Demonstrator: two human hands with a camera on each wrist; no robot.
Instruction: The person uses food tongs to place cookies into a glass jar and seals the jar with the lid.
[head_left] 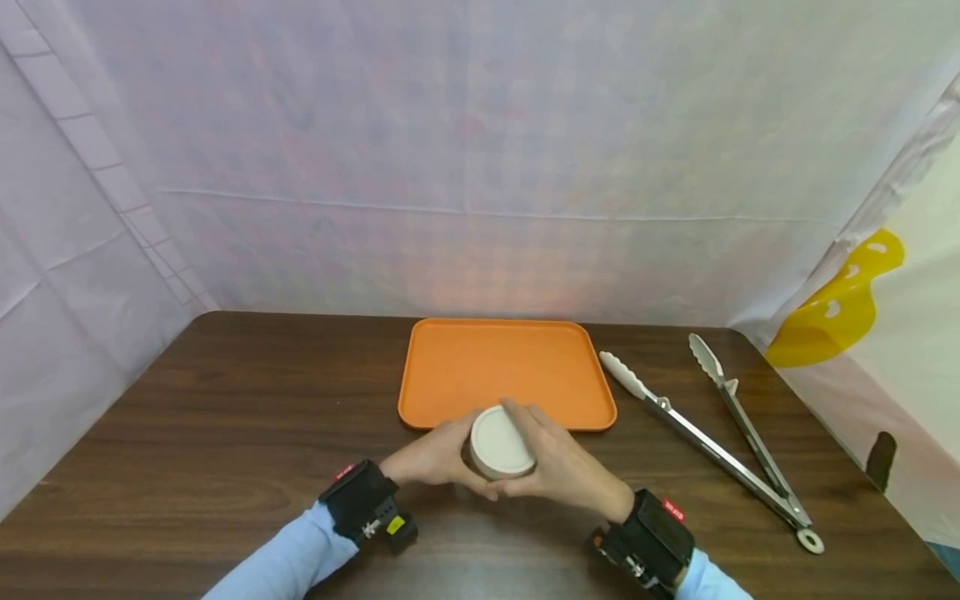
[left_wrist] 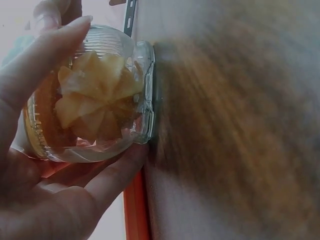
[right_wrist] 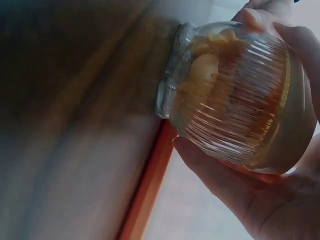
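Between my two hands stands an upright clear glass jar (left_wrist: 112, 45) with a pale lid (head_left: 501, 442). Ribbed glass shows several yellowish-brown pieces (left_wrist: 100, 95) inside, one of them fluted like a star or flower. My left hand (head_left: 438, 457) curves round the jar's left side, thumb toward the near side. From the right, my right hand (head_left: 558, 467) grips it in the same way, and the thumbs meet in front. The jar's base is at or just above the tabletop; I cannot tell whether it touches.
An orange tray (head_left: 510, 358) lies just behind the jar near the table's far edge. To the right, long metal tongs (head_left: 720, 452) lie spread apart on the dark wooden table (head_left: 225, 433). Pale cloth (head_left: 465, 150) hangs behind and at the sides.
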